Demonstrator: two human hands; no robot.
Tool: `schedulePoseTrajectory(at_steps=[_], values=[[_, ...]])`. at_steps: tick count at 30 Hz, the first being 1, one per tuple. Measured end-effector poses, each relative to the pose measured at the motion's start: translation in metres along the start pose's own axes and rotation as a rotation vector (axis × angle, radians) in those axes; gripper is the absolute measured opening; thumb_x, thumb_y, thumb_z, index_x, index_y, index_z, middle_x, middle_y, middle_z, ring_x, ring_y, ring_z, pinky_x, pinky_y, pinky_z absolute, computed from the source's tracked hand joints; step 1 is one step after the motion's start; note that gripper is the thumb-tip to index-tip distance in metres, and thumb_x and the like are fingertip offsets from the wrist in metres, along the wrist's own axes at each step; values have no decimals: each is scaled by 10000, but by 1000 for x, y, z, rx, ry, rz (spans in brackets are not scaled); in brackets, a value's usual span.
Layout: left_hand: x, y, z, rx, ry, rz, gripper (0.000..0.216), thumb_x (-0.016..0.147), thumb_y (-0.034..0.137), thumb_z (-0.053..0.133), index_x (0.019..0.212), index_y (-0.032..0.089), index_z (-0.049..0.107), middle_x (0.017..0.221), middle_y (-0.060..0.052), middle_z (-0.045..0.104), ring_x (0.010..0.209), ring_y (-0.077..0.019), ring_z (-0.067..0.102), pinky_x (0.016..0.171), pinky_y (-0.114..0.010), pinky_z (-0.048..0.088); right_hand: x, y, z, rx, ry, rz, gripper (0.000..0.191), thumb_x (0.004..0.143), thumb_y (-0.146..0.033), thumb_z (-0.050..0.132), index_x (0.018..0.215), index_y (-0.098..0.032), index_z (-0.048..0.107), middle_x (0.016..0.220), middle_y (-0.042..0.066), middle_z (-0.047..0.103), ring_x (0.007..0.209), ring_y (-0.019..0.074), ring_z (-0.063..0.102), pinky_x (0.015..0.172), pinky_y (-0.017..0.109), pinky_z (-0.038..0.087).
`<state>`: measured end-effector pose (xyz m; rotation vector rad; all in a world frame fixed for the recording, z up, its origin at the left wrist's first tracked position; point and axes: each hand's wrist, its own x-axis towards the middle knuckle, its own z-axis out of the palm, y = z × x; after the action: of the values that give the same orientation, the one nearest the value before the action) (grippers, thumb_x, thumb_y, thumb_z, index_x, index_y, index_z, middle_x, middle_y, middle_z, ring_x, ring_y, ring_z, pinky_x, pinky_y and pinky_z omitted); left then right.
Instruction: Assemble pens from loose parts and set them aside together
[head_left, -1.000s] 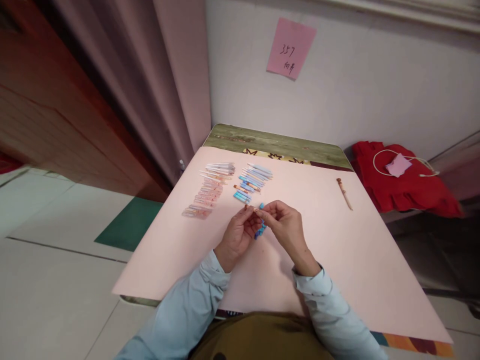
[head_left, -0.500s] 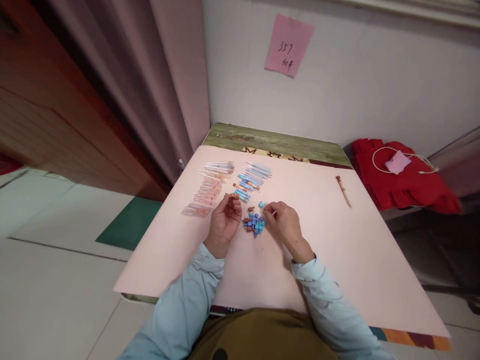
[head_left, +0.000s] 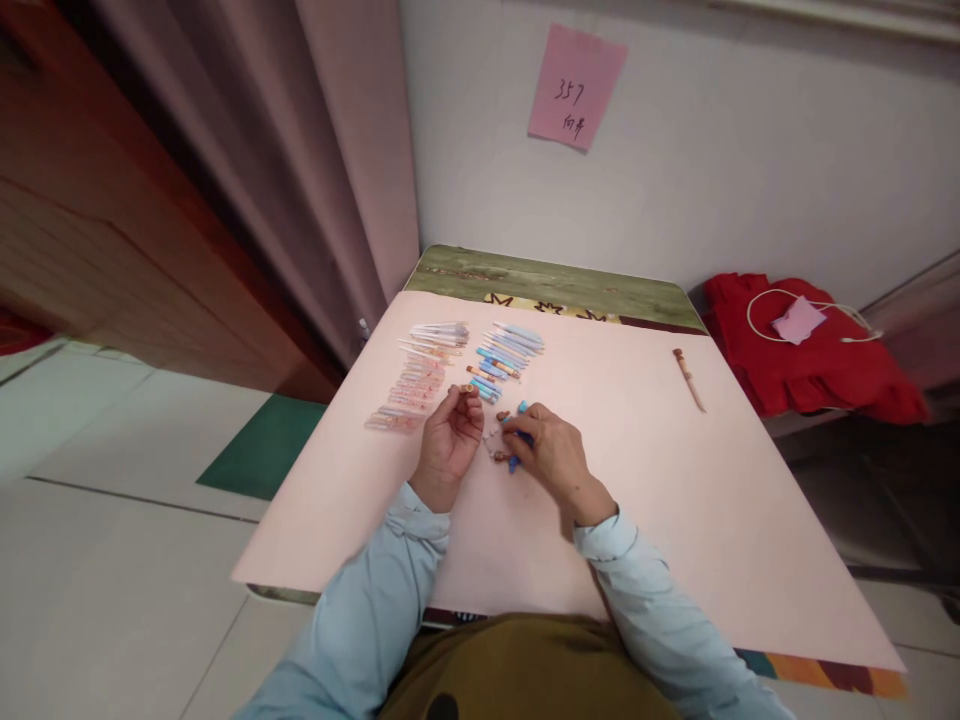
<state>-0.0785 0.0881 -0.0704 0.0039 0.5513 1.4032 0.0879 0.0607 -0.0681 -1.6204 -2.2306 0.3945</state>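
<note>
Hands worked near the middle of the worktop (head_left: 675,520), which was covered by a pink sheet. The left hand (head_left: 448,438) was raised slightly, fingers curled, pinching a small brown piece (head_left: 469,388) between thumb and fingertip. The right hand (head_left: 553,452) lay palm-down with fingers bent onto the pile of small blue and brown pieces (head_left: 510,462); whether it gripped one could not be determined. The pile sat on the sheet between both hands, partly covered by the right hand. Beyond the hands lay a row of pink tubes (head_left: 412,390) and, just beside it, a row of blue tubes (head_left: 504,355). A wooden stick (head_left: 688,378) lay well apart to the right.
</note>
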Motion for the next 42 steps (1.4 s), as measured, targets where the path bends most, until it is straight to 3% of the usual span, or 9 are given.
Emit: schedulePoseTrajectory(at_steps=[4,7,14,23,26,29,33,37,42], values=[[0,0,0,-4,0,4,190,956,135,511,799,126,618,751,-31,649,602,-45,597,558,-129,527,-2,5,-3,7,67,70,178,922,-270,587,1012,-281,741,982,22,671,837,154,643,681,235,427],[1,1,-1,-20,10,9,232,979,147,472,805,119,623,761,-40,654,605,-45,597,565,-131,528,0,0,0,64,79,37,202,941,-240,560,1040,-271,733,998,28,676,873,154,647,705,228,431],[2,2,-3,-8,12,19,227,979,145,475,813,121,628,760,-35,653,611,-48,603,583,-135,533,11,-14,9,21,-29,-42,180,947,-237,570,976,-281,741,976,6,685,857,146,643,655,226,391],[6,-2,-10,-34,-10,-5,249,989,140,447,819,103,625,750,-48,661,619,-61,621,583,-146,537,12,-12,13,-51,-29,-100,198,948,-213,552,854,-221,725,891,39,682,811,160,626,637,236,388],[5,-6,-11,-12,-27,-27,230,980,131,457,833,99,630,737,-48,668,614,-75,629,565,-157,539,8,-9,10,139,116,-72,178,941,-198,533,913,-207,708,915,55,691,815,170,640,688,249,442],[3,-10,-10,18,-34,-62,213,972,135,476,841,95,640,713,-41,668,602,-80,633,553,-158,541,3,-7,2,539,282,4,144,930,-234,547,964,-207,685,896,46,707,797,163,663,735,260,499],[0,-16,-8,99,-88,-54,113,921,128,573,852,94,655,736,-37,680,598,-81,638,567,-164,555,-1,-14,-9,926,352,106,156,890,-333,625,977,-205,645,820,24,713,721,160,684,683,267,547],[-6,-19,-5,178,-138,-51,21,848,125,676,851,106,668,758,-36,699,618,-86,653,588,-166,563,-4,-22,-13,853,434,100,141,860,-326,673,929,-205,652,834,21,725,716,148,686,688,257,552],[-10,-21,-2,260,-175,-35,85,805,162,731,834,123,662,754,-23,697,611,-89,644,597,-181,559,-4,-21,-10,712,402,80,115,872,-302,654,942,-211,646,832,14,737,688,138,686,671,247,552]])
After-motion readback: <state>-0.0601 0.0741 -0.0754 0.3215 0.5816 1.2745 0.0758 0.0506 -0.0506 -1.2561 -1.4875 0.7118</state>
